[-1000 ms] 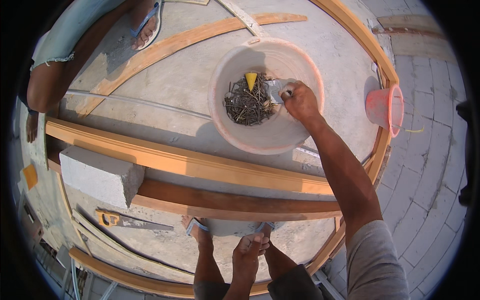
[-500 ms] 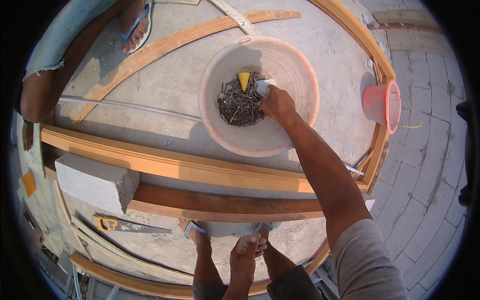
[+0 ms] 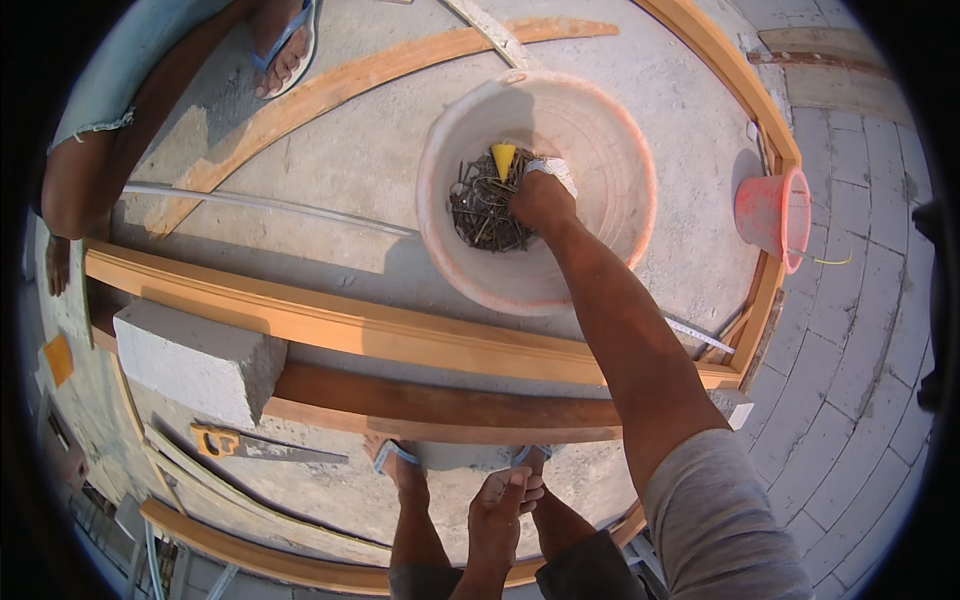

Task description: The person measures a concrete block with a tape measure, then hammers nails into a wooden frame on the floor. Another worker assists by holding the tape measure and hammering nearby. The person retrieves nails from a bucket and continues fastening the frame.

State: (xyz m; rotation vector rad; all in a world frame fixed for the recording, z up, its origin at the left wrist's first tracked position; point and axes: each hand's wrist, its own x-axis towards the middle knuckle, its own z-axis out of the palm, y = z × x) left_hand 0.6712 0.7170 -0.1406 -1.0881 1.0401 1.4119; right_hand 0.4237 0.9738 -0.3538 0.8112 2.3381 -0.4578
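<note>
My right hand (image 3: 545,203) reaches down into a wide pale tub (image 3: 610,215) with a reddish rim. Its fingertips are hidden against a heap of nails (image 3: 490,215) at the bottom. A yellow cone-shaped piece (image 3: 503,158) stands among the nails. Beside my wrist, a crumpled white piece (image 3: 556,172) shows partly behind the hand. Low in front of my body, my left hand (image 3: 497,515) is turned palm up, with fingers curled and thumb laid over them. Whatever it may hold is too small to make out.
Before me runs a long wooden frame beam (image 3: 340,325), with a darker beam (image 3: 440,400) nearer. A concrete block (image 3: 195,360) rests at left, above a handsaw (image 3: 265,445). A small red bucket (image 3: 765,215) stands at right. Another person's leg (image 3: 90,160) is at upper left.
My right hand has shifted left and deeper over the nails, covering more of them. The white piece now lies behind the wrist. My left hand keeps its curled pose. The view has shifted slightly.
</note>
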